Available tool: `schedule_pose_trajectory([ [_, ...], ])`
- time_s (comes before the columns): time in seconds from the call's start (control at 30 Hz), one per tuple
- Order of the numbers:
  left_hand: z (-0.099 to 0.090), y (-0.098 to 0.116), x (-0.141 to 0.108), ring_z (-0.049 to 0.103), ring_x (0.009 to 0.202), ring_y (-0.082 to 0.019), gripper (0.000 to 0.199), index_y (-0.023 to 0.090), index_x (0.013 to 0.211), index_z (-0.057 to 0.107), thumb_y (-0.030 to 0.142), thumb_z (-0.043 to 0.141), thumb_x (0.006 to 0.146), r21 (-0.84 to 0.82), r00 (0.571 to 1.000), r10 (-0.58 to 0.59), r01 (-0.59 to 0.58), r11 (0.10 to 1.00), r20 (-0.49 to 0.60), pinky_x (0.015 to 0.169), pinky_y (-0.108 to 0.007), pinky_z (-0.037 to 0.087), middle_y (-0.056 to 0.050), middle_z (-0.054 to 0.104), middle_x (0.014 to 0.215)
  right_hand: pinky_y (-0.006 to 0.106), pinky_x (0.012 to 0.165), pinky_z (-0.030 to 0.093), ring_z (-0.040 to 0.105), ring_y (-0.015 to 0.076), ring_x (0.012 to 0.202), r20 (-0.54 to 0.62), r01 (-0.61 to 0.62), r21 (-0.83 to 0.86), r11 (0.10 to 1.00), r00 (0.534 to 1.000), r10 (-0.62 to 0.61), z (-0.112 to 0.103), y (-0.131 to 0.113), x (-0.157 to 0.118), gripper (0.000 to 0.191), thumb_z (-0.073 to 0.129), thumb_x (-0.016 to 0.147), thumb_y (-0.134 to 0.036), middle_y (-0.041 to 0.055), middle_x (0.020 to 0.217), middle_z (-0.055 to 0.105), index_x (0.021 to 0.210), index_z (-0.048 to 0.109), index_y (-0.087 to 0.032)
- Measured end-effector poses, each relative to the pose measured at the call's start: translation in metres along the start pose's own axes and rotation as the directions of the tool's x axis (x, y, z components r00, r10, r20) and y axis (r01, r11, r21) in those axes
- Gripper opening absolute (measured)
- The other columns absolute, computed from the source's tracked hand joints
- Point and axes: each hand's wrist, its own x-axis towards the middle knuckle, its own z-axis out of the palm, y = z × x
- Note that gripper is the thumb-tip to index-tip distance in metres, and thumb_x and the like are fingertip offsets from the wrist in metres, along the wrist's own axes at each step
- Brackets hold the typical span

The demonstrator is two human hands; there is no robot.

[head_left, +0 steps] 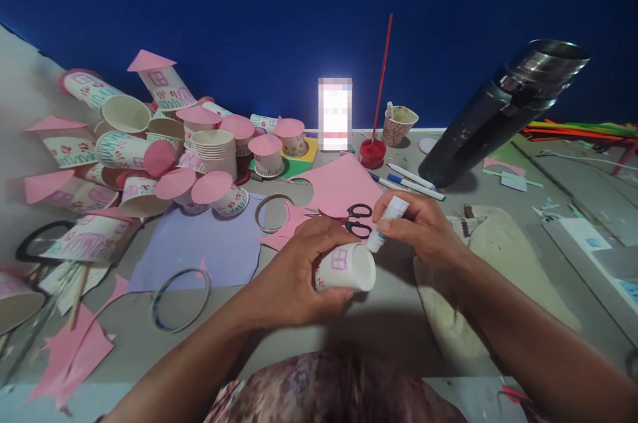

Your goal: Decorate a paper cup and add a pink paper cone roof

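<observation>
My left hand (312, 270) is wrapped round a white paper cup (346, 268), tilted on its side with its closed base toward the right. A purple window is drawn on the cup's side. My right hand (416, 227) pinches a small white glue tube (391, 218), whose lower end points down beside the cup's base. Black-handled scissors (359, 211) lie just behind the two hands, with their blades over pink paper (336, 183).
Decorated cups with pink paper roofs (164, 87) are heaped at the left. Purple paper (199, 250) and a tape ring (181, 300) lie nearer. Markers (411, 175), a dark flask (498, 117) and a pale pouch (503, 277) are at the right.
</observation>
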Motion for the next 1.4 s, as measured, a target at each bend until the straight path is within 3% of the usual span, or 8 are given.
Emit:
schedule_pose_trajectory([
  [0.2, 0.002, 0.0, 0.004, 0.065, 0.096, -0.024, 0.043, 0.023, 0.109, 0.075, 0.018, 0.072, 0.067, -0.107, 0.957, -0.153, 0.129, 0.986, -0.249, 0.083, -0.035, 0.052, -0.006, 0.071, 0.107, 0.023, 0.048, 0.039, 0.052, 0.0117, 0.053, -0.123, 0.063, -0.037, 0.997, 0.99, -0.068, 0.002, 0.002, -0.004, 0.01, 0.075, 0.08, -0.029, -0.0033, 0.066, 0.063, 0.085, 0.072, -0.021],
  [0.47, 0.001, 0.0, 0.005, 0.066, 0.089, -0.022, 0.039, 0.02, 0.108, 0.075, 0.027, 0.074, 0.069, -0.206, 0.889, -0.317, 0.26, 0.943, -0.332, 0.078, -0.034, 0.053, -0.003, 0.069, 0.102, 0.021, 0.047, 0.041, 0.053, 0.0116, 0.052, -0.167, 0.157, -0.113, 0.981, 0.97, -0.174, 0.011, -0.004, -0.012, 0.006, 0.074, 0.079, -0.023, -0.003, 0.068, 0.066, 0.085, 0.073, -0.022],
  [0.6, 0.005, -0.004, 0.006, 0.065, 0.098, -0.025, 0.036, 0.02, 0.107, 0.074, 0.026, 0.075, 0.071, -0.081, 0.891, -0.26, 0.248, 0.965, -0.371, 0.089, -0.039, 0.052, -0.004, 0.069, 0.104, 0.023, 0.049, 0.046, 0.062, 0.0135, 0.057, -0.105, 0.305, -0.208, 0.929, 0.938, -0.331, 0.02, -0.007, -0.016, 0.009, 0.072, 0.082, -0.017, -0.0006, 0.077, 0.073, 0.09, 0.072, -0.023],
  [0.8, 0.015, -0.014, 0.003, 0.062, 0.106, -0.029, 0.036, 0.021, 0.11, 0.071, 0.018, 0.069, 0.073, 0.267, 0.944, -0.001, 0.095, 0.959, -0.329, 0.102, -0.049, 0.044, -0.007, 0.069, 0.105, 0.03, 0.061, 0.055, 0.069, 0.0181, 0.065, 0.026, 0.578, -0.401, 0.711, 0.782, -0.622, 0.029, -0.009, -0.016, 0.017, 0.071, 0.086, -0.012, 0.0023, 0.076, 0.074, 0.098, 0.07, -0.023],
  [0.93, 0.021, -0.017, -0.002, 0.061, 0.112, -0.032, 0.049, 0.017, 0.122, 0.067, 0.016, 0.066, 0.073, 0.433, 0.961, 0.114, 0.007, 0.901, -0.254, 0.11, -0.058, 0.035, -0.011, 0.066, 0.11, 0.03, 0.063, 0.055, 0.069, 0.0181, 0.068, 0.0, 0.56, -0.468, 0.684, 0.774, -0.633, 0.029, -0.008, -0.014, 0.016, 0.07, 0.087, -0.012, 0.0033, 0.08, 0.075, 0.098, 0.07, -0.024],
  [1.07, 0.023, -0.017, -0.002, 0.061, 0.113, -0.032, 0.049, 0.016, 0.122, 0.067, 0.016, 0.065, 0.073, 0.484, 0.972, 0.107, 0.007, 0.875, -0.208, 0.115, -0.062, 0.028, -0.012, 0.067, 0.112, 0.03, 0.062, 0.052, 0.068, 0.0176, 0.066, 0.067, 0.571, -0.476, 0.669, 0.782, -0.62, 0.027, -0.007, -0.015, 0.015, 0.069, 0.086, -0.012, 0.0018, 0.076, 0.073, 0.096, 0.068, -0.023],
  [1.27, 0.009, -0.011, 0.002, 0.065, 0.102, -0.027, 0.034, 0.02, 0.105, 0.075, 0.019, 0.07, 0.072, 0.109, 0.965, -0.14, 0.167, 0.98, -0.22, 0.094, -0.042, 0.049, -0.006, 0.07, 0.103, 0.032, 0.057, 0.045, 0.06, 0.0187, 0.061, 0.218, 0.648, -0.5, 0.574, 0.736, -0.641, 0.02, -0.009, -0.017, 0.019, 0.064, 0.081, -0.008, 0.0005, 0.069, 0.069, 0.09, 0.064, -0.025],
  [1.4, -0.003, -0.007, 0.003, 0.064, 0.086, -0.021, 0.046, 0.022, 0.11, 0.077, 0.019, 0.071, 0.064, -0.269, 0.945, -0.324, 0.299, 0.915, -0.052, 0.074, -0.031, 0.05, -0.003, 0.07, 0.101, 0.03, 0.058, 0.05, 0.064, 0.0182, 0.061, 0.127, 0.62, -0.452, 0.641, 0.757, -0.641, 0.014, -0.009, -0.012, 0.017, 0.064, 0.082, -0.009, 0.0013, 0.07, 0.069, 0.092, 0.067, -0.023],
])
